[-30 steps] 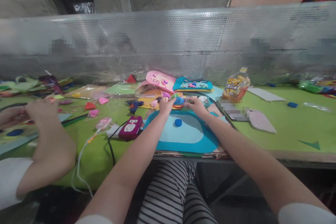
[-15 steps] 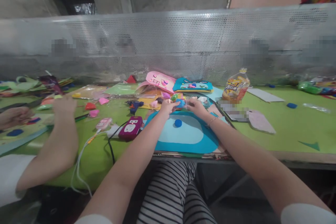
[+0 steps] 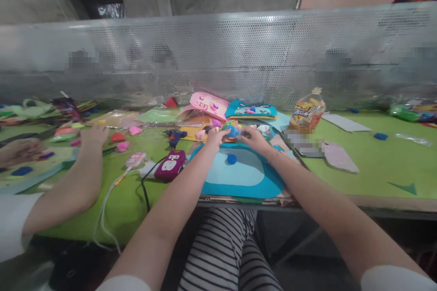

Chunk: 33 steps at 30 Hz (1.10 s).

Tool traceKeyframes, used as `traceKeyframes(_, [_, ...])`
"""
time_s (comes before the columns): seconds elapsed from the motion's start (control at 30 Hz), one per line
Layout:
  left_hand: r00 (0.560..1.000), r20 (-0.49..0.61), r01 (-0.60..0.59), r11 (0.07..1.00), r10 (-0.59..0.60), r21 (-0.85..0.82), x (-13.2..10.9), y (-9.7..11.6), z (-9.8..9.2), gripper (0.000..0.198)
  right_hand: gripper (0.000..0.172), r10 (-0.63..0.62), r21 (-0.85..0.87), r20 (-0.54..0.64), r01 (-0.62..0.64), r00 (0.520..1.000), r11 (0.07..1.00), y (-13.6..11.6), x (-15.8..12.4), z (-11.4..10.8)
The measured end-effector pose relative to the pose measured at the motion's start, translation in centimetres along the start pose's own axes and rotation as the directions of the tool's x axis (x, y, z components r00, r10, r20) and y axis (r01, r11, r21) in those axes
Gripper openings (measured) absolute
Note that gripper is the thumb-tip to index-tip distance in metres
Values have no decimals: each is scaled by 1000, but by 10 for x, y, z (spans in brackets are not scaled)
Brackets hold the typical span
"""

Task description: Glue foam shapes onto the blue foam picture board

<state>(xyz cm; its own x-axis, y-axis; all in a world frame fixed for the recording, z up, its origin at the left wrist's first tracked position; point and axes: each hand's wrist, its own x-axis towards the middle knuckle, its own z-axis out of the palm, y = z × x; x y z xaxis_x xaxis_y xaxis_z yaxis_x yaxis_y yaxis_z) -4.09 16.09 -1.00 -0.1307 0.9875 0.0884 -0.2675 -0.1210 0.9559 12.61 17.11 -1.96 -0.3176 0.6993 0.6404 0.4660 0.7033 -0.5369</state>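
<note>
My left hand (image 3: pixel 215 137) and my right hand (image 3: pixel 252 137) meet at the far edge of a blue felt sheet (image 3: pixel 239 175). Both pinch a small blue piece (image 3: pixel 234 132) between their fingers. A dark blue round dot (image 3: pixel 231 159) lies on the sheet just below my hands. Small pink and purple foam bits lie beside my left hand. A thin bracelet circles my right wrist.
A co-worker's arm (image 3: pixel 73 177) reaches over the green table (image 3: pixel 375 163) on the left. A purple device (image 3: pixel 170 165) with cables, a blue glue gun (image 3: pixel 175 136), a pink felt pouch (image 3: pixel 208 104), a blue pouch (image 3: pixel 251 110) and a snack bag (image 3: pixel 307 112) surround the sheet. A perforated metal screen (image 3: pixel 218 59) closes the back.
My hands stay together on the blue piece with small finger shifts. The co-worker's hand has moved right across the table, towards the red and pink pieces.
</note>
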Motion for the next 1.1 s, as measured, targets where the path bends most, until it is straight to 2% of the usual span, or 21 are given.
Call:
traceKeyframes(0.17, [999, 17, 27, 999, -27, 21, -1, -3, 0, 60, 9, 26, -81, 92, -19, 995, 996, 0, -2, -4])
traceKeyframes(0.3, [998, 44, 35, 999, -37, 35, -5, -4, 3, 60, 9, -126, -191, 194, 164, 973, 968, 0, -5, -8])
traceKeyframes(0.4, [997, 68, 38, 999, -40, 27, -8, -3, 5, 59, 7, -201, -280, 192, 250, 961, 927, -1, -6, -7])
traceKeyframes(0.53, [1000, -2, -25, 1000, 26, 4, -6, -2, 6, 58, 7, -200, -342, 129, 233, 971, 910, -4, -4, -4])
traceKeyframes(0.63, [997, -62, -53, 999, 53, 5, -1, -4, 4, 55, 8, -211, -302, 186, 260, 960, 917, -5, -3, -3])
traceKeyframes(0.77, [993, -94, -65, 998, 65, 9, 4, -6, 1, 53, 9, -164, -258, 167, 204, 972, 945, -1, -3, -4])
traceKeyframes(0.9, [999, -32, -30, 999, 31, 39, -1, -7, 3, 56, 10, -127, -252, 124, 155, 984, 955, 2, -4, -5])
traceKeyframes(0.97, [1000, -20, -19, 999, 19, 30, -4, -6, 5, 57, 7, -86, -244, 159, 123, 984, 962, 0, -5, -6])
traceKeyframes(1.1, [1000, 9, 23, 999, -23, -24, -8, -5, 7, 56, 14, 61, -230, 289, 7, 955, 973, -6, -6, -6])
